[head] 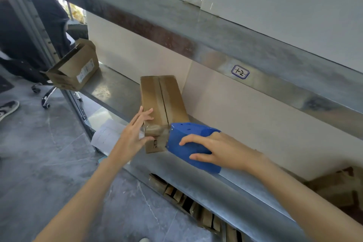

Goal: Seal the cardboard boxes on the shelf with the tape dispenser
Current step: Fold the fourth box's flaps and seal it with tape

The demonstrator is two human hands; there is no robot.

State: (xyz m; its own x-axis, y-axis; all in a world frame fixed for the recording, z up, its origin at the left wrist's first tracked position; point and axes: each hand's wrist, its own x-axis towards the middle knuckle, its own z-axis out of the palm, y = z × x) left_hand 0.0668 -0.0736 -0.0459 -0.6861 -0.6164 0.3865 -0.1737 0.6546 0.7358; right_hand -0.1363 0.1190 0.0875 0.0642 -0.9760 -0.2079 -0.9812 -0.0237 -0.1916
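A long brown cardboard box (157, 102) lies on the steel shelf (110, 88), its flaps closed with a dark seam down the top. My right hand (220, 151) grips a blue tape dispenser (188, 139) pressed against the box's near end, where clear tape crosses the corner. My left hand (135, 133) rests on the box's near left edge, fingers spread, thumb pressing the tape down. A second box (76, 67) lies tipped at the shelf's far left end with its flaps open.
An upper shelf beam (216, 45) with a handwritten label (240, 72) runs overhead. Flattened cardboard (186, 200) is stacked below the shelf. Another box (337, 188) sits at the right. A seated person on a wheeled chair (45, 96) is at the far left, paper (106, 137) lies lower.
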